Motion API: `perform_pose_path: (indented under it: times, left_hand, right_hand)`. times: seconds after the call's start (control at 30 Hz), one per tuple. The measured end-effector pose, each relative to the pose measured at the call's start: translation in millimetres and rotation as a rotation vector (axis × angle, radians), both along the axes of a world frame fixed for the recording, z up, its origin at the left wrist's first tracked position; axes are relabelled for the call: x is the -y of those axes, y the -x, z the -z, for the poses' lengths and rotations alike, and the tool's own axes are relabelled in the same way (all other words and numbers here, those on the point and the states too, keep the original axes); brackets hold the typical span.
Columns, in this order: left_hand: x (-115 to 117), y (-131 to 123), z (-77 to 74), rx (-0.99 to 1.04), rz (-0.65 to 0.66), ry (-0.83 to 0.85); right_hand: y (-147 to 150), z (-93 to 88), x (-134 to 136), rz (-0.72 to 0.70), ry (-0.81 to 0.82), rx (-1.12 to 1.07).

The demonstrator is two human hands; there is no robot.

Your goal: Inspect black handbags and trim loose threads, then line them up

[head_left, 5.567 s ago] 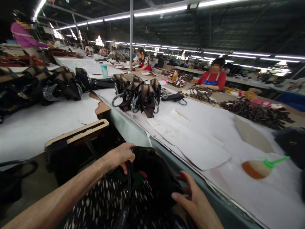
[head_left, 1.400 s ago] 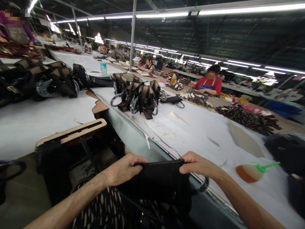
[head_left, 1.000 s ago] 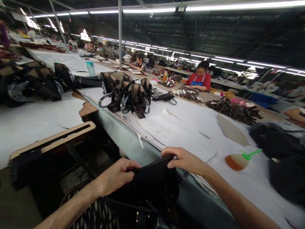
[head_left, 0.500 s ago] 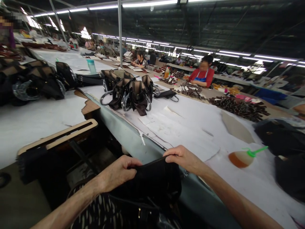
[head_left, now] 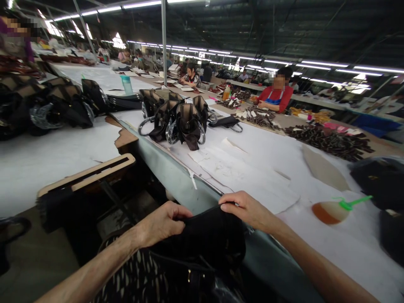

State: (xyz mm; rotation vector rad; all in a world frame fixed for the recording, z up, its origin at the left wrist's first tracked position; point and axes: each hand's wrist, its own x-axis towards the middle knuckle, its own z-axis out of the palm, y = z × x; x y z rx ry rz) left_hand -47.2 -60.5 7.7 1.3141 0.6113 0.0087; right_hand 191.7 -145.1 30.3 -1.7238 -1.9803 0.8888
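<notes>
A black handbag (head_left: 205, 240) with small gold-coloured fittings rests at my lap, below the table's edge. My left hand (head_left: 164, 225) pinches its upper edge on the left, thumb and fingers closed together. At the right end of that same edge, my right hand (head_left: 246, 210) grips the bag between thumb and bent fingers. The edge between both hands runs fairly straight, rising to the right. Plastic wrap shows on a part of the bag near the bottom of the view; its lower side is dark and hard to make out.
Several dark bags (head_left: 179, 118) with wrapped handles stand on the white-covered table (head_left: 252, 176). A bottle of amber liquid with a green spout (head_left: 331, 210) lies to the right. At left a slotted wooden board (head_left: 94, 170) juts out. A person in red (head_left: 279, 94) sits across.
The whole scene has shifted slightly right in view as the head turned a little left. Both hands keep their hold on the bag's edge, with hardly any movement.
</notes>
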Motion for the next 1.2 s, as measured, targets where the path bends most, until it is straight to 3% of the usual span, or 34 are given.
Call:
perform_pose_path:
  times: [0.17,0.27,0.37,0.57,0.73,0.93,1.07,1.2]
  left_hand:
    - [-2.2,0.2,3.5,0.015,-0.007,-0.021]
    - [-1.6,-0.1,2.1,0.018,-0.012,-0.019]
    - [-1.2,0.0,0.3,0.014,-0.012,-0.026]
    - [-1.4,-1.3,3.3,0.077,-0.017,-0.03]
    - [-3.9,-3.3,11.9,0.085,-0.094,-0.069]
    - [-14.2,18.3,2.5,0.114,-0.071,-0.195]
    - [-5.4,38.8,2.7,0.048,-0.234,-0.369]
    - [8.2,41.4,8.9,0.055,-0.354,-0.547]
  right_hand:
    - [16.1,2.5,3.1,-0.112,-0.321,0.392]
    - [25.6,6.0,2.8,-0.198,-0.39,0.502]
    - [33.7,6.9,0.6,-0.196,-0.426,0.601]
    - [58.0,4.6,-7.5,-0.238,-0.325,0.597]
    - [76.8,15.1,-12.2,-0.267,-0.303,0.608]
    - [73.9,26.9,-17.5,-0.183,-0.364,0.65]
    - [68.3,28.7,-19.7,-0.134,-0.357,0.671]
    - [67.2,26.8,-19.8,-0.091,-0.34,0.683]
